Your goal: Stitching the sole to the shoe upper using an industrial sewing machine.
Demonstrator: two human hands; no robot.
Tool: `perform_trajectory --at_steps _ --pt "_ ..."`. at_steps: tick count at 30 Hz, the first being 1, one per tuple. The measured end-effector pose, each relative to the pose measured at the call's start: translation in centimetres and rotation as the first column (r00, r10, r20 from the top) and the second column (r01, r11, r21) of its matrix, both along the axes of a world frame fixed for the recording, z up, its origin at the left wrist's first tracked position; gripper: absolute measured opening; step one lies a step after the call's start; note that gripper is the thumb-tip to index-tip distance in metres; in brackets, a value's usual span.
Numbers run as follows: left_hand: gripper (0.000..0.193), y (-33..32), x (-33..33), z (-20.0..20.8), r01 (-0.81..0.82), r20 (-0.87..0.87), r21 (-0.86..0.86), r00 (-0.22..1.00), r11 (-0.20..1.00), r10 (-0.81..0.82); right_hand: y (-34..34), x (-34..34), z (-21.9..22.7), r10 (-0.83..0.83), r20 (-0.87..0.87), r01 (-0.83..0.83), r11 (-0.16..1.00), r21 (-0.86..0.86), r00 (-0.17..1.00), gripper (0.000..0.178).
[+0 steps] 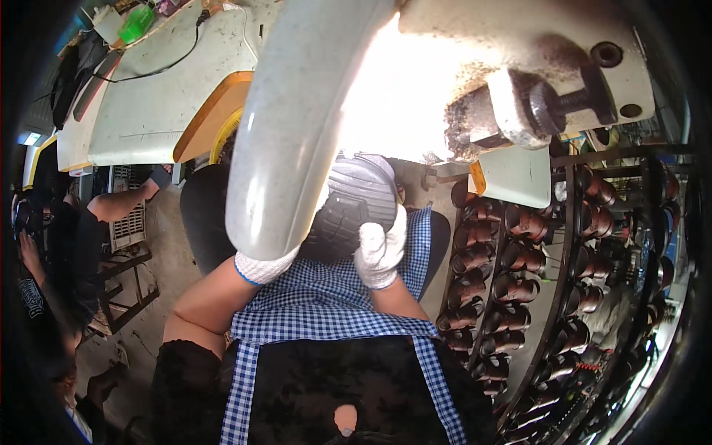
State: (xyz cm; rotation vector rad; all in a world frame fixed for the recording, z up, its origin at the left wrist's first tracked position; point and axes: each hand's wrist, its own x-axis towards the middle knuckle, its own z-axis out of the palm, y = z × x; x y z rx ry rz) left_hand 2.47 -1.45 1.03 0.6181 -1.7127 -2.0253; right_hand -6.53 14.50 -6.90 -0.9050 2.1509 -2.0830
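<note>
A dark grey shoe sole (348, 200) with a ridged tread faces up above my lap, under the machine head. My right hand (382, 248), in a white knit glove, grips its right edge, with the thumb and curled fingers against it. My left hand (265, 268), in a matching glove with a blue cuff edge, reaches toward the sole's left side. Its fingers are hidden behind the rounded grey machine cover (285, 148). Whether an upper is attached beneath the sole, I cannot tell.
Close overhead is a metal clamp with a bolt (519, 111), beside a bright glare. Racks of brown leather shoes (512, 285) stand on the right. A pale worktable (163, 96) with a black cable lies at the far left. Another person's arm (122, 202) shows at left.
</note>
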Motion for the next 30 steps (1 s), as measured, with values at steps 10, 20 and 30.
perform_trajectory --at_steps 10,20,30 --pt "0.037 -3.4 -0.5 4.7 0.184 -0.029 -0.079 0.982 0.980 -0.186 0.5 -6.3 10.3 0.388 -0.245 -0.296 0.893 0.340 0.888 0.045" --pt "0.040 -4.3 -0.9 6.8 0.214 -0.096 -0.052 0.971 0.975 -0.218 -2.2 -10.8 11.4 0.625 -0.200 -0.488 0.739 0.465 0.755 0.046" --pt "0.031 -1.6 -0.2 2.2 0.065 -0.273 0.366 0.961 0.928 0.040 3.2 -12.1 3.9 0.406 0.388 -0.104 0.789 -0.605 0.827 0.053"
